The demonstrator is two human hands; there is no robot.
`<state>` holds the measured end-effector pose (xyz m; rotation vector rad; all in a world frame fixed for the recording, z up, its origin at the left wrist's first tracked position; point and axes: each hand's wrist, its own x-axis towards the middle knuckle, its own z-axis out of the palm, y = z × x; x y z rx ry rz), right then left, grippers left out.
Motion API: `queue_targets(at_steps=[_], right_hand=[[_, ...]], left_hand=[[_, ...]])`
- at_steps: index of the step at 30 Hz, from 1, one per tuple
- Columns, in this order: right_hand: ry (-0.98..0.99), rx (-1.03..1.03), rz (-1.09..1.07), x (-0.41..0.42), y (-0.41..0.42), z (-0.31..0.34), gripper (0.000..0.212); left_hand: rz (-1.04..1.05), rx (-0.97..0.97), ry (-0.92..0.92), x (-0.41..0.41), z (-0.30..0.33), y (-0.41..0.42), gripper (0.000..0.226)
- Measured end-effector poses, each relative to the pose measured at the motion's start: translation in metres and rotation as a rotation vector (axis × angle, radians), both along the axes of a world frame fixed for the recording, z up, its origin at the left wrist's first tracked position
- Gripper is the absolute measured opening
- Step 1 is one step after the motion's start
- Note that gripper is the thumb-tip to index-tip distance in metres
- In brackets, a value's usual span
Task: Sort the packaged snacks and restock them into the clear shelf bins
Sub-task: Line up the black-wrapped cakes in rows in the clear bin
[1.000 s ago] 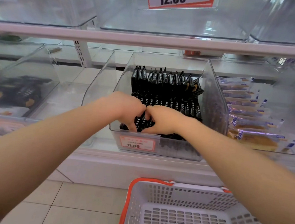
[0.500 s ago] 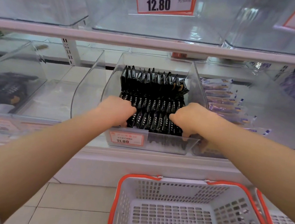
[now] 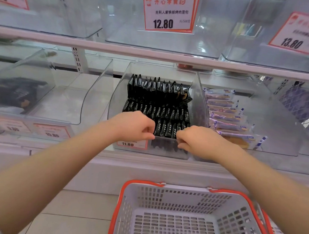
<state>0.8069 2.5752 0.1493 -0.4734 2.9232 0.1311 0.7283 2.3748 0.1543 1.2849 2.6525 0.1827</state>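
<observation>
Store shelving holds a clear bin (image 3: 199,94) packed with upright rows of black snack packets (image 3: 158,102). Both fists curl at its front rim: the left hand (image 3: 133,125) and right hand (image 3: 194,139) each pinch the front row's packets. A grey basket (image 3: 180,194) sits below.

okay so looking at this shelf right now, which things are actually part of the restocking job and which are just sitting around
Part of the job:
- black snack packets, standing in rows
- their clear bin
- left hand and right hand, both at the bin's front row
- white basket with orange rim, below

Just sitting around:
- purple-and-white packets in the next bin
- 12.80 price tag
- 13.80 price tag
</observation>
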Motion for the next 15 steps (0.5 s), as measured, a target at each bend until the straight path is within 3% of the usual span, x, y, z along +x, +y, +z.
queue_targets(at_steps=[4, 11, 15], right_hand=[[0.121, 0.036, -0.041, 0.011, 0.006, -0.010, 0.014], [0.203, 0.009, -0.117, 0.029, 0.001, -0.014, 0.022], [0.583, -0.068, -0.105, 0.065, 0.014, 0.003, 0.027]], left_hand=[[0.048, 0.058, 0.056, 0.012, -0.005, 0.001, 0.015], [0.082, -0.030, 0.165, 0.031, -0.004, 0.005, 0.025], [0.103, 0.035, 0.277, 0.044, 0.004, 0.003, 0.046]])
